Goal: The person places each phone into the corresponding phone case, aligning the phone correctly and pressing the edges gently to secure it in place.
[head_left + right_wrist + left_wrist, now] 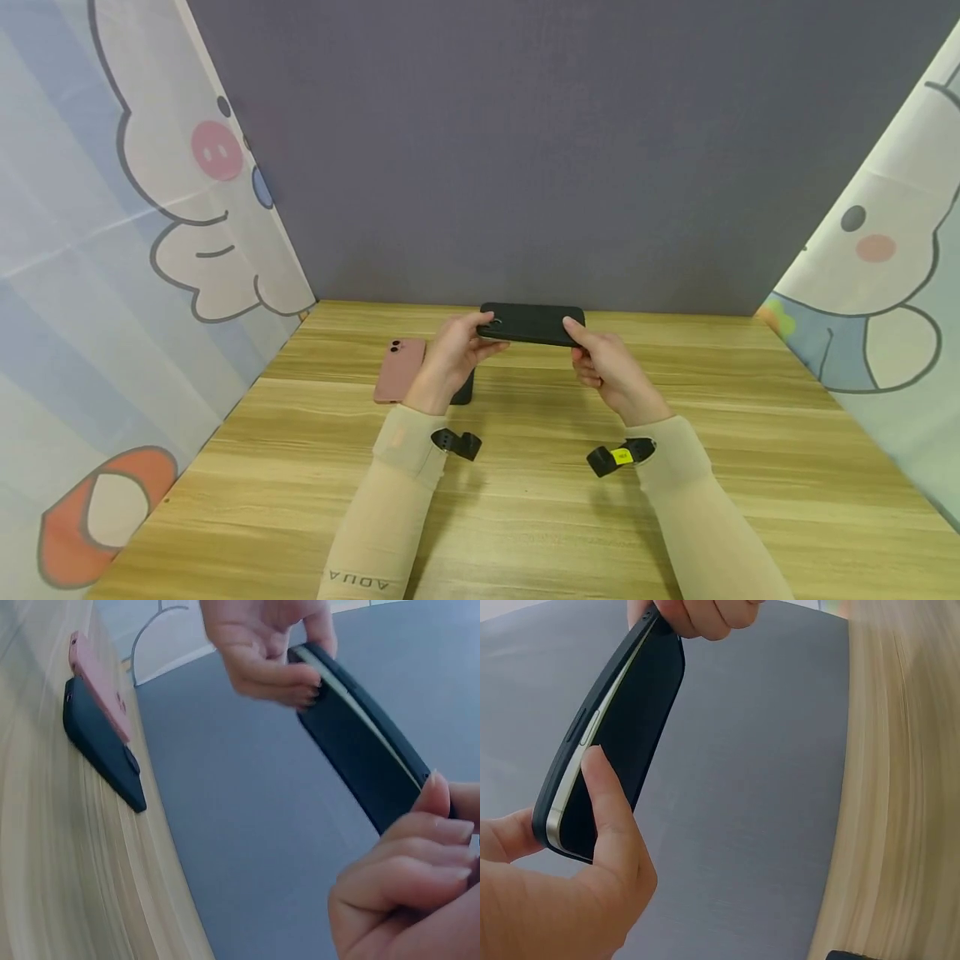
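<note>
A phone (622, 742) in a black case (534, 321) is held level above the far part of the table, its back upward in the head view. Its pale metal side edge and dark screen show in the left wrist view, with the case's rim standing off that long edge. My left hand (455, 350) pinches one end, thumb and fingers on opposite faces. At the other end my right hand (613, 371) grips the corner, thumb on the back and fingers curled below. The palm side of the right hand is hidden in the head view.
On the wooden table (525, 517), left of the hands, lies a pink phone or case (399, 372). Beside it lies a black phone or case (105, 754), partly hidden by my left hand in the head view. A grey panel (525, 150) stands behind, with printed cloth curtains (67, 275) at both sides.
</note>
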A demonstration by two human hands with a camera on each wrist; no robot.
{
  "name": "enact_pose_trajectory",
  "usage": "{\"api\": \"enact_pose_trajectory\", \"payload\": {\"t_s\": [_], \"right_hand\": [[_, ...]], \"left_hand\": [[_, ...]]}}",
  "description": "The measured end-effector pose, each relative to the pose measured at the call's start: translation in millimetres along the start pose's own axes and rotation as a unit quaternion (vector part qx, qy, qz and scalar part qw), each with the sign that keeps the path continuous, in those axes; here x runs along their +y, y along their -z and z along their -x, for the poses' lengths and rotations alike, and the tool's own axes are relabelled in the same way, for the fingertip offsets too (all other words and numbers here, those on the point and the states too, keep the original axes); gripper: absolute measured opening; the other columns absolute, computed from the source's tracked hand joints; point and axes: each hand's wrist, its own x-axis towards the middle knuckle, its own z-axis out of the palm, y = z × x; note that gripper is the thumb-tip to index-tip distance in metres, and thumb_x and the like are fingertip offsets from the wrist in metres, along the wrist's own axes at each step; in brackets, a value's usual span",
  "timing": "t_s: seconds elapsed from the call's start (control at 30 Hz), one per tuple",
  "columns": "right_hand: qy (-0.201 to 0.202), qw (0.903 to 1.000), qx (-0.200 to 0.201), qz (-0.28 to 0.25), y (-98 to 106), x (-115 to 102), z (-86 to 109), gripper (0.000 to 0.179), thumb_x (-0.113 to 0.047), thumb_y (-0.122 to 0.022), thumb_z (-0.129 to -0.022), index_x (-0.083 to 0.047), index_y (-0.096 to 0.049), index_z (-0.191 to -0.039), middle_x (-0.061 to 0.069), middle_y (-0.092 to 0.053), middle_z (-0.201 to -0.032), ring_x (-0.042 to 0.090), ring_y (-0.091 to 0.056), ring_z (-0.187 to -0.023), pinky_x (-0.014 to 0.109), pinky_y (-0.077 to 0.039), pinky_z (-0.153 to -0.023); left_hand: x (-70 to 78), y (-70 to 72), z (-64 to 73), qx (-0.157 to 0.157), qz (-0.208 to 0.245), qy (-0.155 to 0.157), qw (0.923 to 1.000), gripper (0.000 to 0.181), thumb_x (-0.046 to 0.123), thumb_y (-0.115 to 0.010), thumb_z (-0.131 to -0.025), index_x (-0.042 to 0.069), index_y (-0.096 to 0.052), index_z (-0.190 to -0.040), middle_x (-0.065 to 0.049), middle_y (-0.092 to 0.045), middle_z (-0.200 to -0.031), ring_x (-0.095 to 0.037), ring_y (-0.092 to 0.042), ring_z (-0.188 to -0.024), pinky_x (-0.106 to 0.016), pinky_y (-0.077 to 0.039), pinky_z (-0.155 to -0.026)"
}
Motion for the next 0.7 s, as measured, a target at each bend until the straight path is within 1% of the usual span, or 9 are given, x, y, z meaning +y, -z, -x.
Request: {"api": "enact_pose_trajectory", "payload": {"t_s": [0.13, 0.2, 0.27, 0.33, 0.43, 0.53, 0.6, 0.67, 0.7], "right_hand": [[0.001, 0.9999, -0.008, 0.007, 0.9, 0.9, -0.1, 0.05, -0.048, -0.059, -0.102, -0.016, -0.053, -0.065, -0.005, -0.037, -0.055, 0.01, -0.029, -0.047, 0.023, -0.027, -0.048], [-0.001, 0.9997, -0.018, 0.014, 1.2, 1.4, -0.9, 0.05, -0.049, -0.058, -0.102, -0.014, -0.054, -0.066, -0.004, -0.04, -0.057, 0.011, -0.031, -0.048, 0.024, -0.03, -0.05], [-0.005, 0.9995, -0.023, 0.021, 1.5, 2.0, -1.8, 0.05, -0.051, -0.057, -0.102, -0.013, -0.056, -0.068, -0.003, -0.042, -0.059, 0.011, -0.034, -0.05, 0.025, -0.032, -0.051], [-0.008, 0.9992, -0.024, 0.03, 1.8, 2.5, -2.5, 0.051, -0.052, -0.056, -0.102, -0.012, -0.057, -0.07, -0.002, -0.044, -0.06, 0.012, -0.035, -0.051, 0.025, -0.033, -0.052], [-0.01, 0.9989, -0.022, 0.041, 2.5, 2.9, -2.6, 0.051, -0.053, -0.054, -0.103, -0.012, -0.056, -0.072, -0.003, -0.043, -0.061, 0.012, -0.036, -0.052, 0.026, -0.034, -0.053], [-0.01, 0.9988, -0.018, 0.044, 2.9, 3.0, -2.0, 0.053, -0.053, -0.054, -0.103, -0.012, -0.054, -0.07, -0.003, -0.041, -0.059, 0.012, -0.035, -0.051, 0.027, -0.033, -0.054], [-0.006, 0.9988, -0.023, 0.042, 3.2, 3.0, -1.7, 0.053, -0.053, -0.052, -0.103, -0.012, -0.052, -0.069, -0.004, -0.038, -0.058, 0.011, -0.034, -0.05, 0.027, -0.031, -0.053], [-0.006, 0.9991, -0.02, 0.036, 3.2, 2.9, -1.2, 0.054, -0.053, -0.052, -0.103, -0.012, -0.051, -0.069, -0.004, -0.036, -0.057, 0.01, -0.032, -0.049, 0.026, -0.029, -0.051], [-0.007, 0.9993, -0.019, 0.033, 3.3, 2.8, -1.0, 0.054, -0.053, -0.052, -0.104, -0.012, -0.05, -0.069, -0.004, -0.035, -0.057, 0.01, -0.031, -0.048, 0.025, -0.028, -0.05]], "left_hand": [[1.0, 0.3, 0.4, -0.002, -0.003, -0.004, 1.0, 0.01, 0.011, -0.059, -0.103, 0.004, -0.065, -0.106, -0.005, -0.063, -0.087, -0.022, -0.065, -0.078, -0.042, -0.058, -0.091], [2.5, 1.0, 0.9, -0.004, -0.002, -0.007, 1.0, 0.011, 0.012, -0.06, -0.103, 0.006, -0.066, -0.095, -0.003, -0.06, -0.077, -0.022, -0.064, -0.074, -0.042, -0.058, -0.091], [3.4, 1.8, 1.0, -0.005, 0.001, -0.009, 0.9999, 0.02, 0.012, -0.061, -0.102, 0.009, -0.063, -0.082, -0.002, -0.053, -0.068, -0.021, -0.062, -0.07, -0.043, -0.058, -0.091], [4.0, 1.9, 1.4, -0.007, 0.0, -0.011, 0.9999, 0.027, 0.011, -0.062, -0.102, 0.011, -0.062, -0.075, -0.001, -0.052, -0.066, -0.019, -0.059, -0.067, -0.045, -0.057, -0.092], [4.1, 2.1, 1.3, -0.007, -0.005, -0.014, 0.9999, 0.036, 0.011, -0.064, -0.101, 0.012, -0.055, -0.067, -0.001, -0.047, -0.061, -0.019, -0.056, -0.063, -0.048, -0.055, -0.095], [3.5, 1.3, 1.3, -0.004, -0.014, -0.024, 0.9996, 0.026, 0.012, -0.066, -0.1, 0.009, -0.064, -0.074, -0.001, -0.058, -0.072, -0.019, -0.062, -0.07, -0.05, -0.055, -0.095], [3.0, 0.5, 1.8, 0.003, -0.017, -0.032, 0.9993, 0.021, 0.011, -0.068, -0.099, 0.007, -0.065, -0.079, -0.004, -0.062, -0.081, -0.02, -0.065, -0.076, -0.05, -0.056, -0.093], [2.2, -0.6, 2.1, 0.008, -0.021, -0.041, 0.9989, 0.017, 0.009, -0.068, -0.099, 0.004, -0.065, -0.082, -0.007, -0.063, -0.091, -0.022, -0.067, -0.08, -0.048, -0.057, -0.091], [1.7, -0.9, 2.2, 0.013, -0.023, -0.044, 0.9987, 0.02, 0.008, -0.069, -0.098, 0.004, -0.062, -0.08, -0.008, -0.061, -0.09, -0.023, -0.066, -0.079, -0.046, -0.058, -0.089]]}}
